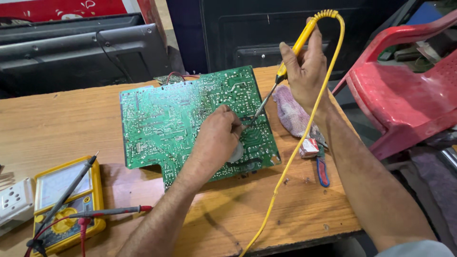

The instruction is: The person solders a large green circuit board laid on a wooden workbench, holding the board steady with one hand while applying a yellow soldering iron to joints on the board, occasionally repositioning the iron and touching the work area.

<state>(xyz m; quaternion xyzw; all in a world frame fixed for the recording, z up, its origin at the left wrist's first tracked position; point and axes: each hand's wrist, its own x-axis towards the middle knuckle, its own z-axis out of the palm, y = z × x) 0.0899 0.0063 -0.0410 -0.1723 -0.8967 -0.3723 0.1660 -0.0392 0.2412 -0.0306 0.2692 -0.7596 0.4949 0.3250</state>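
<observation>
A large green circuit board lies solder side up on the wooden table. My right hand grips a yellow soldering iron, its thin tip slanting down onto the board near the right side. A yellow cord runs from the iron's top down past my forearm to the table's front edge. My left hand rests on the board with fingers curled, pinching something small next to the iron's tip; what it pinches is hidden.
A yellow multimeter with black and red probes lies at the front left, beside a white socket box. A pinkish rag, a small box and blue-handled pliers lie right of the board. A red plastic chair stands at right.
</observation>
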